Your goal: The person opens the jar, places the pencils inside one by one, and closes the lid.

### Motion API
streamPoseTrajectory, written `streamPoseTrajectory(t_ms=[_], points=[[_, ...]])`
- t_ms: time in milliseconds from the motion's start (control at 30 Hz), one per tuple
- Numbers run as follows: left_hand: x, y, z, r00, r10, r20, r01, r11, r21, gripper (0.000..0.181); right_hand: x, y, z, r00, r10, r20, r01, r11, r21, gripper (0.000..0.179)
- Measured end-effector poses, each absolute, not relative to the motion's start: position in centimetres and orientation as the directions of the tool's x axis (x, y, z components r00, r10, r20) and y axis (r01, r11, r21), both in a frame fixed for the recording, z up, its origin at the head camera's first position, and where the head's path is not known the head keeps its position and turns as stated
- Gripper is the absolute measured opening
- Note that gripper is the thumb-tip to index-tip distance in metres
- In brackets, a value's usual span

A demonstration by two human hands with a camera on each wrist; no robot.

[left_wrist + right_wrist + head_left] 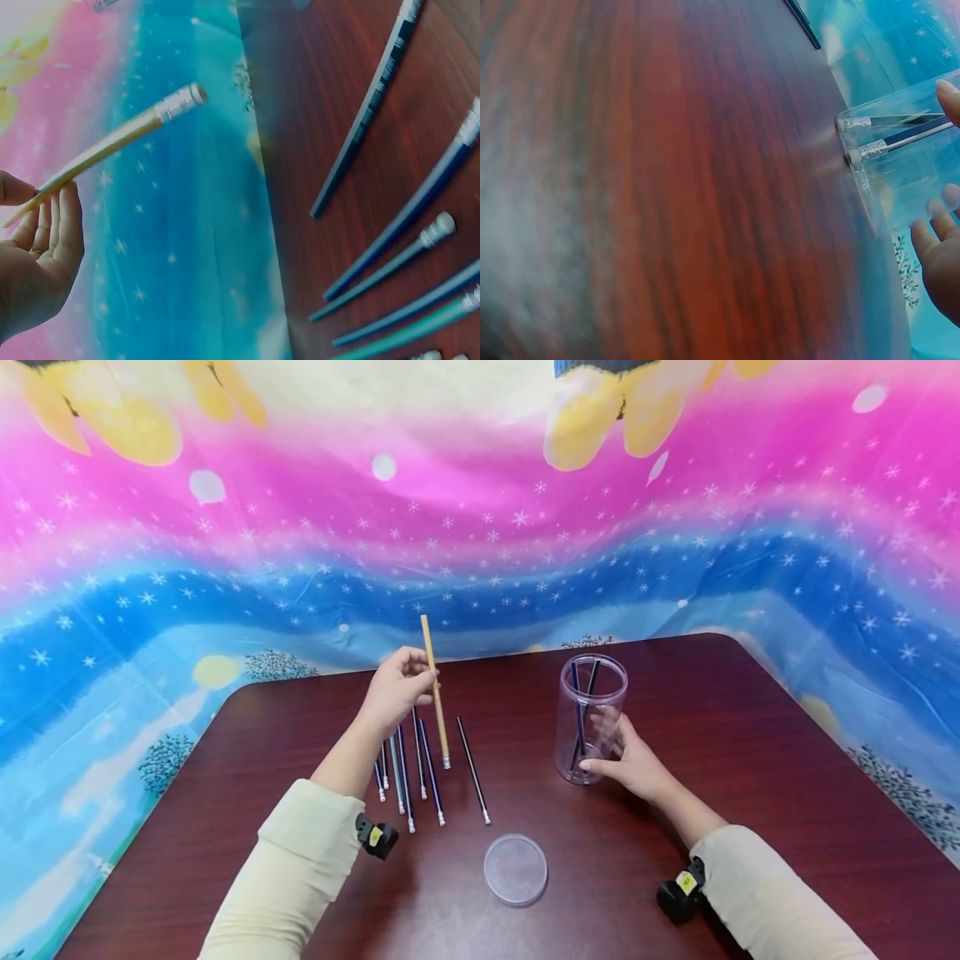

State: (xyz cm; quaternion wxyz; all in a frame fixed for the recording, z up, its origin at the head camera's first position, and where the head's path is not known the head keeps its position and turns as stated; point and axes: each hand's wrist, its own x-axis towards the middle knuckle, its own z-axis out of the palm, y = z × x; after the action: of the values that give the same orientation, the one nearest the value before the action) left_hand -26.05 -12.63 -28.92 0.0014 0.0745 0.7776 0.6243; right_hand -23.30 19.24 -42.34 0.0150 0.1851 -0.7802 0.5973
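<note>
A yellow pencil [437, 702] is pinched between the thumb and fingers of my left hand [401, 687], raised above the table with its eraser end down. My right hand [633, 764] grips the side of a clear plastic jar [564, 727], fingers behind it and thumb in front. Two dark pencils [579, 710] lean inside the jar, eraser ends at the bottom. Below the left hand several dark and blue pencils [430, 768] lie side by side, a teal pencil [412, 330] among them. One black pencil [472, 768] lies apart, to their right.
A round clear lid [516, 870] lies flat near the front middle of the dark wood table [600, 868]. A colourful printed cloth [480, 527] hangs behind the table's far edge and along its sides. Each sleeve carries a small black camera [377, 837].
</note>
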Motion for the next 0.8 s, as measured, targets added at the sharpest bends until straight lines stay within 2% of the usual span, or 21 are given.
streamPoseTrajectory(t_ms=[333, 633, 800], points=[[-26.3, -10.0, -27.8, -0.954, 0.251, 0.165, 0.184, 0.055, 0.981, 0.031, -23.4, 19.2, -42.2, -0.928, -0.277, 0.248, -0.311, 0.212, -0.926, 0.080], [-26.5, -7.5, -26.8, -0.935, 0.281, 0.218, 0.212, -0.050, 0.976, 0.026, -22.0, 18.3, -39.9, -0.933, -0.273, 0.235, -0.300, 0.232, -0.925, 0.076], [-26.8, -5.9, -26.0, -0.933, 0.260, 0.247, 0.226, -0.108, 0.968, 0.024, -22.0, 18.3, -40.0, -0.934, -0.271, 0.232, -0.298, 0.231, -0.926, 0.076]])
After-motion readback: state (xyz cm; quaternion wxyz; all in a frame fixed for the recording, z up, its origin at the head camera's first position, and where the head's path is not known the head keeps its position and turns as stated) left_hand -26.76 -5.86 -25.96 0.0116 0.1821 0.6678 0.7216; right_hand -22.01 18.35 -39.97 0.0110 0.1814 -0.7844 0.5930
